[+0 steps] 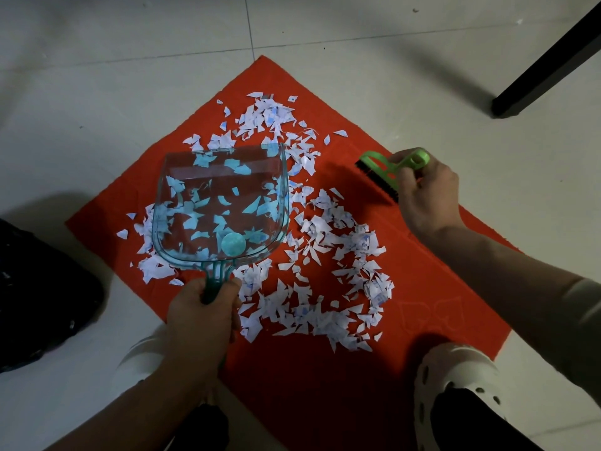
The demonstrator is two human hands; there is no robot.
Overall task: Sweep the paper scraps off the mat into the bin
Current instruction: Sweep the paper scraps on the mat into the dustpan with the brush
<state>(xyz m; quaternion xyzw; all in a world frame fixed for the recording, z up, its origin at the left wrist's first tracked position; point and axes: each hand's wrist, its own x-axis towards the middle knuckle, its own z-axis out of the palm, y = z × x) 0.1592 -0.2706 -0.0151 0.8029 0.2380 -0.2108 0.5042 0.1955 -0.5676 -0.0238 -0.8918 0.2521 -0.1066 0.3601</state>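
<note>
White paper scraps (pixel 328 255) lie all over the red mat (pixel 422 275) on the floor. A black bag (pixel 39 297) sits at the left, a black table leg (pixel 546 66) far right. The left hand (pixel 201 317) grips the clear dustpan (pixel 221 203) handle. The right hand (pixel 426 196) grips a green brush (pixel 380 170), bristles on the mat.

Dim indoor light here, and the pale floor tiles (pixel 97 92) read grey. Around the red mat (pixel 422 255), a soft shadow runs from the black table leg (pixel 546 60) above its right corner, and more shadow pools along its near edge under the arms. The paper scraps (pixel 325 255) at its middle look sharp; wide-angle bending stretches everything toward the corners. No glare.
</note>
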